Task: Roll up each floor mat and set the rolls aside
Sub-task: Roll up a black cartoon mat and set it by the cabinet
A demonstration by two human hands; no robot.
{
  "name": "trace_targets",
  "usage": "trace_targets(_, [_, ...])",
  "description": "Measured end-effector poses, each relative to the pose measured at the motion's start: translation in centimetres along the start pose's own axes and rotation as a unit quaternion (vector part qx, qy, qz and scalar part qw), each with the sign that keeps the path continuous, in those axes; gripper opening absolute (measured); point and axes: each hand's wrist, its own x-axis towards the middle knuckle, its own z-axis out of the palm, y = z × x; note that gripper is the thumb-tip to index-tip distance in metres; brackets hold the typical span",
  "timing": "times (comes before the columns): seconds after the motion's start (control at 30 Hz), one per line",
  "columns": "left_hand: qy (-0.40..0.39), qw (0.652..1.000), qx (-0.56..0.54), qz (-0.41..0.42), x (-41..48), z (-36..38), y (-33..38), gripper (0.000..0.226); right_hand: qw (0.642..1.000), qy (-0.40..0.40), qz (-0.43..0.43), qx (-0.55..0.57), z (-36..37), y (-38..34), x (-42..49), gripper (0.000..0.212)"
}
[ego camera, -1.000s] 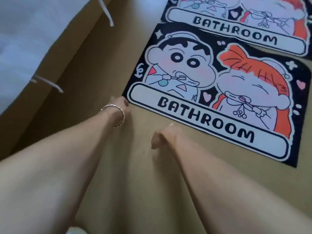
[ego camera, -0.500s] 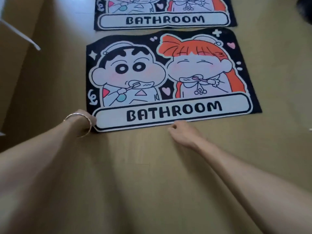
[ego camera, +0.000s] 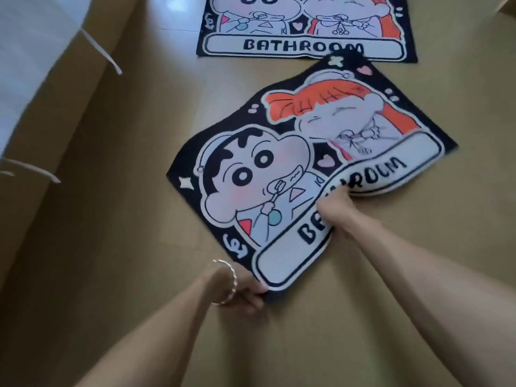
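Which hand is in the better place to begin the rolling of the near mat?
Probably the right hand. It grips the near mat partway along its near edge and has already lifted and curled it there. The left hand only pinches the near corner, which lies almost flat on the floor.

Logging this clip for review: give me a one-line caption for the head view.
Both hands grip the near mat, left hand at its corner, right hand lifting its edge; far mat lies flat.
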Motion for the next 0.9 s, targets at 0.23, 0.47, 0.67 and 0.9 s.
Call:
trace_targets(0.23, [0.037, 0.98, -0.007, 0.194, -0.2, 10.9, 4.0, 0.033, 0.991, 0.037, -0.081, -0.101, -4.4, 1.0, 1.3, 0.073])
trace_targets(0.47, [0.081, 0.918, 0.338, 0.193, -3.5, 4.6, 7.5, 0.049, 0.869, -0.055, -0.236, -0.431, -4.5, 1.0, -3.3, 0.05])
trace_targets(0.67, [0.303, 0.721, 0.578, 0.233, -4.8, -2.2, 4.6, 0.042, 0.819, -0.166, -0.307, -0.455, 1.5, 3.6, -7.7, 0.066])
trace_targets(0.9, [0.357, 0.658, 0.619, 0.237, -1.8, -5.0, -0.1, 0.036, 0.756, -0.118, -0.383, -0.518, 4.7, 6.0, -8.1, 0.025])
